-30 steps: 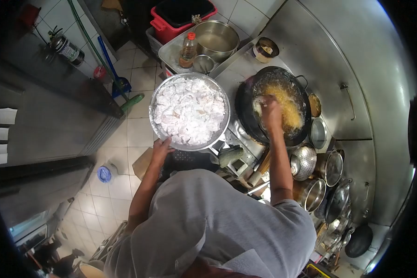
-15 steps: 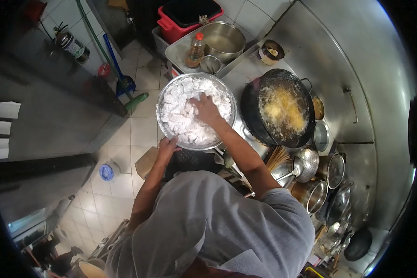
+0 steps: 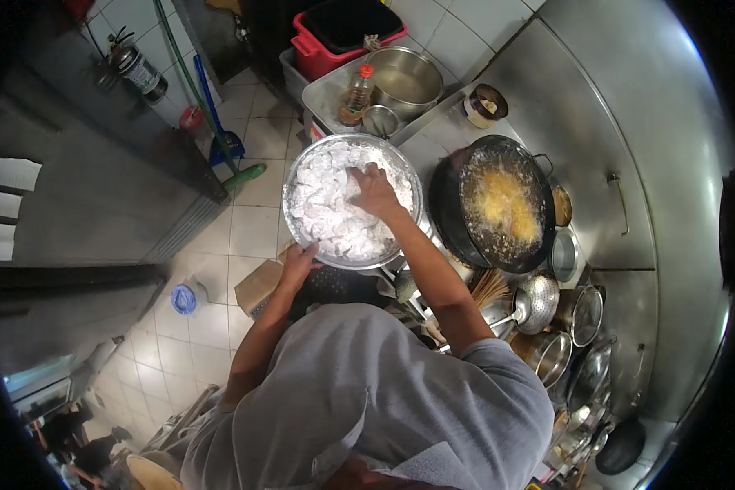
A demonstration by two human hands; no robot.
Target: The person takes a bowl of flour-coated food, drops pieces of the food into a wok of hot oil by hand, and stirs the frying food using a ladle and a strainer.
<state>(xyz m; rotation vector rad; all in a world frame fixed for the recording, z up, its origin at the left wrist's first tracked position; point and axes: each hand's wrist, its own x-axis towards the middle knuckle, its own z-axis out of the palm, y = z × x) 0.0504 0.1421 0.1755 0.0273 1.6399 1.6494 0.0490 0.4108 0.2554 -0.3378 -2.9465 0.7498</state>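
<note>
A wide metal bowl [image 3: 417,181] is full of pieces thickly coated in white flour [image 3: 327,184]. My left hand [image 3: 300,265] grips the bowl's near left rim, thumb at the edge. Over the middle of the floured pieces reaches my right hand [image 3: 374,194], its fingers apart and touching the white coating; the fingertips are partly lost against it. To the right of the bowl, a black wok [image 3: 447,204] holds bubbling oil with yellow, frying food [image 3: 505,204] in it.
Behind the bowl stand a red-capped bottle [image 3: 357,96], a metal pot [image 3: 439,77] and a small strainer. A small tin [image 3: 486,106] sits beyond the wok. A perforated ladle [image 3: 539,302], a bamboo brush [image 3: 490,290] and several pots line the right. A box [image 3: 257,286] is at lower left.
My right hand has shifted slightly, its fingers spreading more over the floured pieces. The left hand keeps its hold on the rim. The whole view has moved a little.
</note>
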